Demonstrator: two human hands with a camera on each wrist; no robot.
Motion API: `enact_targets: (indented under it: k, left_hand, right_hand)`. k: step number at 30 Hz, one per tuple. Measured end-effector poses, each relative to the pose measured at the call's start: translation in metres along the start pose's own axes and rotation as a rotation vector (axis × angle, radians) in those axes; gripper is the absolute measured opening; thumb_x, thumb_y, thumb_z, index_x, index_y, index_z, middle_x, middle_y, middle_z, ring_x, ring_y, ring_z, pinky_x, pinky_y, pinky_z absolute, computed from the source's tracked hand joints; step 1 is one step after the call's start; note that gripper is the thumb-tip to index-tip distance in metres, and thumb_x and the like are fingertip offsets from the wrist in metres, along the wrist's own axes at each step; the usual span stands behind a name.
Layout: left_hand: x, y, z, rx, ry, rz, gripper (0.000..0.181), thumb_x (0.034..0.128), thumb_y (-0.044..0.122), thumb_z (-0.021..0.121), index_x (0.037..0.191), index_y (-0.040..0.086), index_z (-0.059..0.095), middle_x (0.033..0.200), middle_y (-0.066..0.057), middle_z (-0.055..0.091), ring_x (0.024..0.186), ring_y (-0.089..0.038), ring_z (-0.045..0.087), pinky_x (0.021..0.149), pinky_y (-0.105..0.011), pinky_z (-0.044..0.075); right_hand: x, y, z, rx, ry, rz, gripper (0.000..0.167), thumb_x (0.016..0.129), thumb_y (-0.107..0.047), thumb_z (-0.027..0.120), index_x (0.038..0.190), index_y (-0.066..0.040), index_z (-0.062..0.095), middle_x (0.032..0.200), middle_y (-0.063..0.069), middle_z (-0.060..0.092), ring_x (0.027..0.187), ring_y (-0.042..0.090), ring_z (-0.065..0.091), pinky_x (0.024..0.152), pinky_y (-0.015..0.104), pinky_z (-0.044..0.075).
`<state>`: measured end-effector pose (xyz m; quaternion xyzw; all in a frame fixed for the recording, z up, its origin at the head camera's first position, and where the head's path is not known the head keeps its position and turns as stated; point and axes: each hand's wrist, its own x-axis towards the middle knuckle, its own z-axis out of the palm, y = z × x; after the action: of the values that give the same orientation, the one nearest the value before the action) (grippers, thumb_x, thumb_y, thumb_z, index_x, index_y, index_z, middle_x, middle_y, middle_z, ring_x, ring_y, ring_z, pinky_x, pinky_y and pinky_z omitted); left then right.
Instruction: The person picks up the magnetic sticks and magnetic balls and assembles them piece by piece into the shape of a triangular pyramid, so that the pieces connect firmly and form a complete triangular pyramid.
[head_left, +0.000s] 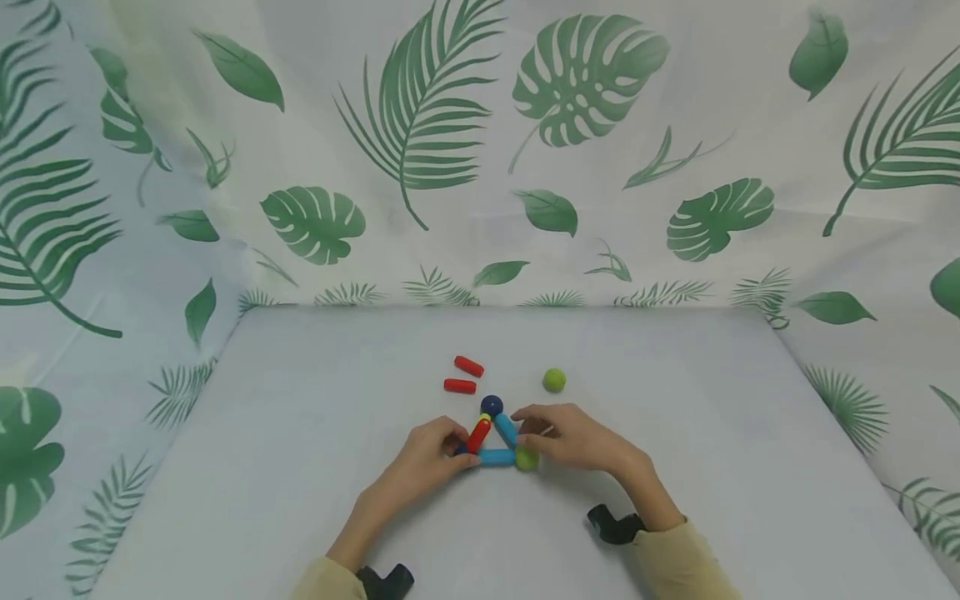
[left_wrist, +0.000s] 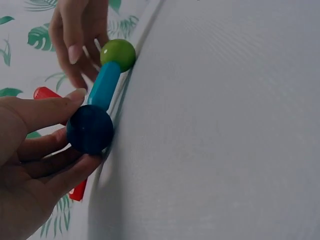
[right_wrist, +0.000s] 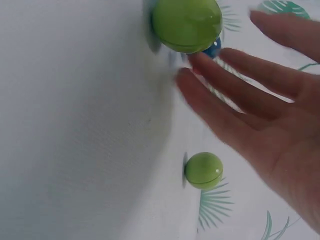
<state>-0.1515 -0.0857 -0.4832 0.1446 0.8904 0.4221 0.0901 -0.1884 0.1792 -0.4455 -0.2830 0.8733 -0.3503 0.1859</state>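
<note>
A triangle of magnetic rods and balls lies on the table between the hands. Its far corner is a dark blue ball [head_left: 492,405], its right corner a green ball [head_left: 527,459]. Light blue rods [head_left: 497,457] form the near and right sides; a red rod [head_left: 477,435] with a bit of yellow at its end shows along the left. My left hand [head_left: 429,454] grips the left corner's dark blue ball [left_wrist: 90,129] between thumb and fingers. Beside the green ball, my right hand [head_left: 573,435] has its fingers extended, holding nothing; whether they touch it I cannot tell.
Behind the triangle, two loose red rods [head_left: 460,386] lie close together. A second green ball [head_left: 554,380] rests to their right. Black wrist devices [head_left: 615,525] sit at both sleeves. A leaf-patterned cloth [head_left: 450,250] stands along the table's back and sides.
</note>
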Motion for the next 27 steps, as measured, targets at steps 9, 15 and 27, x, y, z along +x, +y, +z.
enact_targets:
  k: [9, 15, 27]
  left_hand:
    - [0.000, 0.000, 0.004, -0.030, 0.019, -0.008, 0.033, 0.0867, 0.020, 0.084, 0.112, 0.008, 0.068, 0.101, -0.001, 0.068, 0.090, -0.015, 0.059, 0.079, -0.023, 0.056]
    - [0.004, 0.000, 0.003, -0.035, 0.035, 0.005, 0.034, 0.0844, 0.018, 0.086, 0.111, 0.006, 0.068, 0.094, -0.002, 0.066, 0.083, -0.015, 0.057, 0.072, -0.018, 0.052]
    - [0.002, -0.002, 0.003, -0.060, 0.021, -0.015, 0.034, 0.0832, 0.018, 0.087, 0.109, 0.005, 0.070, 0.096, -0.003, 0.068, 0.083, -0.015, 0.058, 0.073, -0.018, 0.052]
  right_hand:
    - [0.023, -0.001, -0.017, 0.005, 0.176, -0.078, 0.029, 0.101, -0.013, 0.063, 0.127, -0.001, 0.068, 0.124, 0.015, 0.072, 0.112, 0.027, 0.069, 0.098, 0.045, 0.057]
    - [0.052, 0.000, -0.023, 0.010, 0.220, -0.055, 0.026, 0.099, -0.015, 0.068, 0.123, -0.004, 0.071, 0.117, 0.006, 0.074, 0.108, 0.023, 0.070, 0.099, 0.043, 0.057]
    - [0.102, 0.003, -0.009, 0.019, 0.124, -0.070, 0.022, 0.097, -0.011, 0.070, 0.118, -0.006, 0.075, 0.113, 0.005, 0.076, 0.106, 0.019, 0.070, 0.097, 0.036, 0.058]
